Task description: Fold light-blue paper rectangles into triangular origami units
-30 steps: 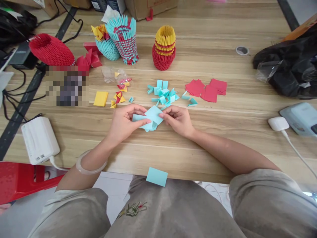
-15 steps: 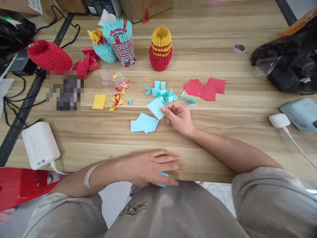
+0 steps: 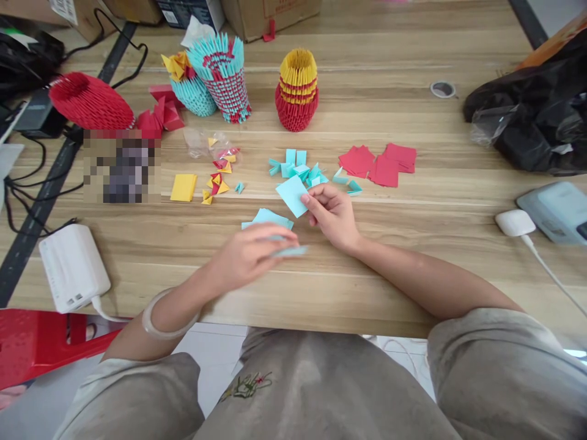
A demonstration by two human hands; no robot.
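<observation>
My right hand [image 3: 332,215] is closed in a pinch, with the near corner of a light blue paper square [image 3: 292,195] between thumb and fingers. My left hand [image 3: 247,253], a little blurred, hovers over the near edge of the light blue paper stack [image 3: 269,217] and partly covers it. A thin light blue slip of paper [image 3: 293,251] is seen edge-on between its thumb and fingers. Just beyond the held square lie several folded light blue paper pieces [image 3: 288,169].
Red paper sheets [image 3: 386,168] lie to the right, a yellow paper stack [image 3: 183,187] and small folded pieces [image 3: 219,183] to the left. A red-and-yellow paper vase [image 3: 297,91] and a blue-and-red one [image 3: 227,85] stand behind. A white power bank [image 3: 76,269] rests at left.
My left hand has moved forward from the table's front edge to the blue stack, carrying the blue slip. The right hand's square has shifted slightly to the right.
</observation>
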